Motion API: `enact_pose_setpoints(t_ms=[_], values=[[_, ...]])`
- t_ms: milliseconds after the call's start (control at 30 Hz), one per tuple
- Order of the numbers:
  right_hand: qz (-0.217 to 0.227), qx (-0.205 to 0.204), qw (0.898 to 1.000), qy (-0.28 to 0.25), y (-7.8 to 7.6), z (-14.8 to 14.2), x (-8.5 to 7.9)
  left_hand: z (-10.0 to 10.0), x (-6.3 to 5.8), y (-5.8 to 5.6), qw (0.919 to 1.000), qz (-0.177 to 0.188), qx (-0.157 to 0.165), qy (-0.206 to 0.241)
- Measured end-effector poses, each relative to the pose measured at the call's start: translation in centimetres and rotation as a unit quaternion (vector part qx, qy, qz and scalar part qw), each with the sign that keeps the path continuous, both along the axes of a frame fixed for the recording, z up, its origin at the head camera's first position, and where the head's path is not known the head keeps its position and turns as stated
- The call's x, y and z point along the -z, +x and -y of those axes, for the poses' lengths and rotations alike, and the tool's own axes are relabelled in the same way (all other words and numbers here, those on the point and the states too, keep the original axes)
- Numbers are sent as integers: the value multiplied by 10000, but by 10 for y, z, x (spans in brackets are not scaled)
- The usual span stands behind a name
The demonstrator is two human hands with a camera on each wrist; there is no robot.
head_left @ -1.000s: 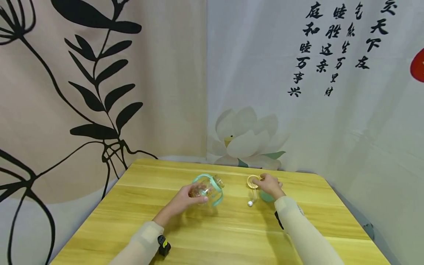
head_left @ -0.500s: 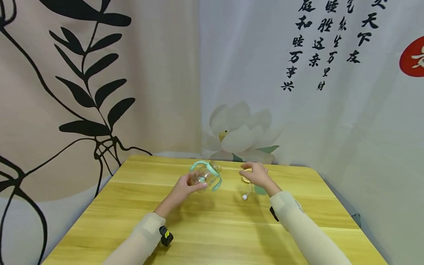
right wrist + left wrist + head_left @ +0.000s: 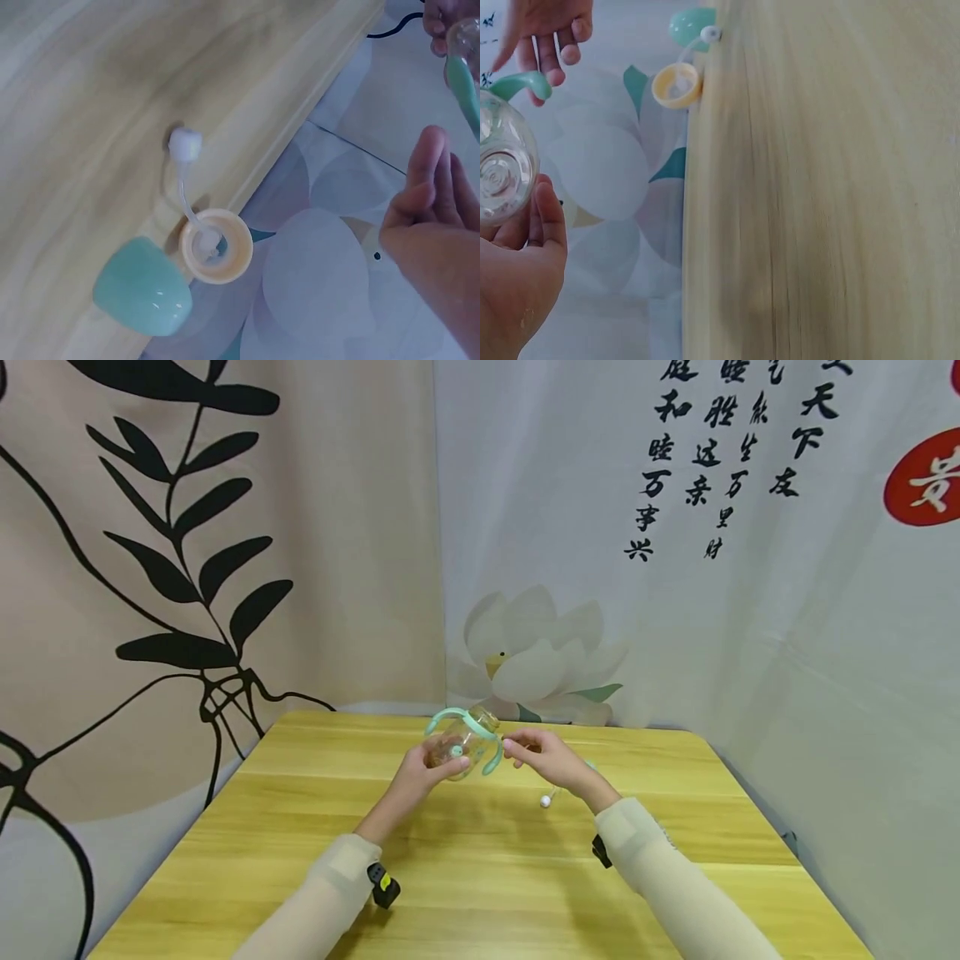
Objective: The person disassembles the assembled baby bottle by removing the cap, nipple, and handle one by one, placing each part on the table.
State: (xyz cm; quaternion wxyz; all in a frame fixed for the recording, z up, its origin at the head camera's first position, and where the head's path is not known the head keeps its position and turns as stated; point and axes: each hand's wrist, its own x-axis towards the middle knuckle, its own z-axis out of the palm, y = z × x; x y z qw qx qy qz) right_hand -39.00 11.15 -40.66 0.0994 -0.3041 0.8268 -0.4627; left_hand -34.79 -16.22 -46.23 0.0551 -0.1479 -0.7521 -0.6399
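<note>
My left hand (image 3: 420, 773) grips a clear bottle (image 3: 467, 748) with mint-green handles (image 3: 492, 758), raised above the table. The bottle leans, its uncapped neck pointing up and right. My right hand (image 3: 553, 760) hovers beside the right handle, fingers loosely bent and nothing seen between them; in the right wrist view a gap separates it from the handle. On the table lie a pale-yellow ring lid (image 3: 241, 253) with a straw, whose white weight (image 3: 185, 144) sticks out, and a mint-green cap (image 3: 142, 289). The right hand hides most of both lids in the head view.
The wooden table (image 3: 480, 877) ends at a back edge just beyond the bottle. Behind it hangs a printed cloth (image 3: 360, 568) with leaves, a lotus and black characters. A black wrist device (image 3: 383, 886) sits on the left sleeve.
My right hand has moved left, away from the yellow ring lid, to beside the bottle's handle. The left hand still holds the bottle, nearly in place. The head view has shifted slightly right.
</note>
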Motion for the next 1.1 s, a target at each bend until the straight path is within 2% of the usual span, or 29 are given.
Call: enact_pose_setpoints(t_ms=[367,567,733,1100], values=[[4,133,9992,-372,2,6,8,-3,1,-4,10000,7,5,75],[76,-84,9983,-580,1,11,16,-3,4,-5,10000,-23,42,30],[85,-134,9959,-891,2,13,23,-2,7,-3,10000,87,10,-45],[358,118,9928,-1139,1,12,24,0,9,-1,9998,198,-14,56]])
